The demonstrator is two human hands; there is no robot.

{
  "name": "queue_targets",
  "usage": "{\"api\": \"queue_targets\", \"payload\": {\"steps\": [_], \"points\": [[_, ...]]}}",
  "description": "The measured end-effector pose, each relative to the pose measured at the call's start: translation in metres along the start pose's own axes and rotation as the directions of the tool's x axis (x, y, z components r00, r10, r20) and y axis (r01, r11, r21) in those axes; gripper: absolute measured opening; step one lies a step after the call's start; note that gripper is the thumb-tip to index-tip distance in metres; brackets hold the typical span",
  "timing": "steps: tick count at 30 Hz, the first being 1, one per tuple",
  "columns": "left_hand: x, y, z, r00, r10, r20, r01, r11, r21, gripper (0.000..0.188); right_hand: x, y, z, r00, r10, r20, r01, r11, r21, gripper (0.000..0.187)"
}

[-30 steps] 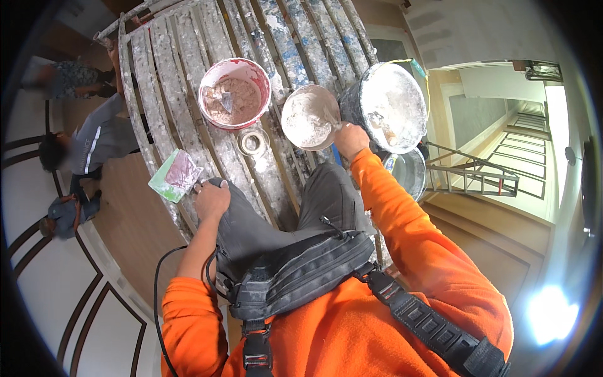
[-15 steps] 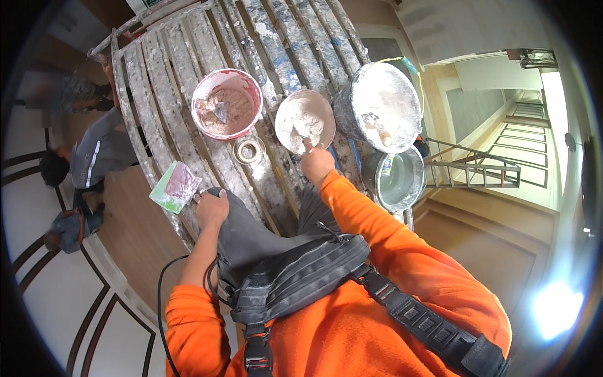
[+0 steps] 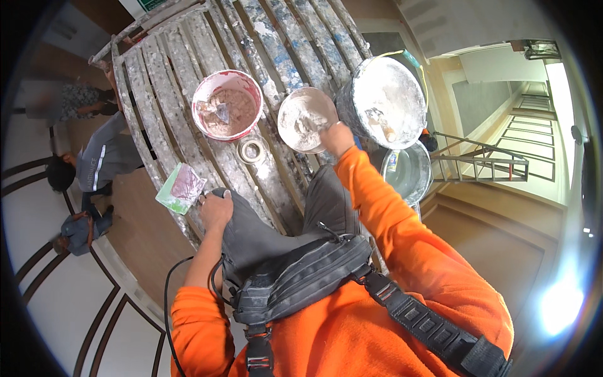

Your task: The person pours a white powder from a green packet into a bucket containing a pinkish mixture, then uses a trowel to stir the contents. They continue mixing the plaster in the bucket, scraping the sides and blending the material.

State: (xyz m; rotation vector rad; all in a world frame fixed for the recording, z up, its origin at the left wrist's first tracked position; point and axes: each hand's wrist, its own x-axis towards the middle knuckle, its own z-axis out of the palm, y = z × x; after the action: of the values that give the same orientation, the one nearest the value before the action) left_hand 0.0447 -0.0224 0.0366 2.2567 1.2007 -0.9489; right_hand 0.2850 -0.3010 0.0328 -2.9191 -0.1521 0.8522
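My right hand [image 3: 337, 139] is closed at the right rim of a round pale bowl [image 3: 289, 148] with whitish paste inside. Whatever its fingers hold is hidden. My left hand [image 3: 215, 210] lies closed by my left knee, at the corner of a flat green spreader [image 3: 171, 196] smeared with pinkish paste. The spreader's grip is hidden under the fingers. A white bucket with a red-stained rim [image 3: 227, 136] stands left of the bowl, with pinkish compound and a scraper blade [image 3: 222, 112] in it. A ring-shaped roll [image 3: 252, 151] sits on the slats below this bucket.
Buckets and bowl stand on a paint-spattered slatted platform [image 3: 182, 69]. At the bowl's right is a large dark bucket [image 3: 352, 113] with white residue, then a bucket of cloudy water [image 3: 408, 169]. A ladder [image 3: 483, 164] is farther right. People [image 3: 100, 154] are at the left.
My right hand has moved right, from the bowl's near edge to its right rim. The paste in the bowl looks stirred. My left hand stays by the knee with the spreader.
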Motion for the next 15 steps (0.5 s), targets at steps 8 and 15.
{"api": "queue_targets", "payload": {"steps": [8, 15], "points": [[0.000, 0.006, -0.006, 0.999, -0.026, 0.025, 0.025, 1.000, 0.019, 0.071, -0.034, -0.045, -0.030, 0.971, -0.237, -0.035, 0.224, 0.950, -0.216, 0.032], [0.000, -0.006, 0.002, 1.000, -0.019, 0.017, 0.019, 1.000, 0.002, 0.071, -0.047, -0.016, 0.003, 0.927, -0.355, 0.119, 0.374, 0.863, -0.338, 0.035]]}}
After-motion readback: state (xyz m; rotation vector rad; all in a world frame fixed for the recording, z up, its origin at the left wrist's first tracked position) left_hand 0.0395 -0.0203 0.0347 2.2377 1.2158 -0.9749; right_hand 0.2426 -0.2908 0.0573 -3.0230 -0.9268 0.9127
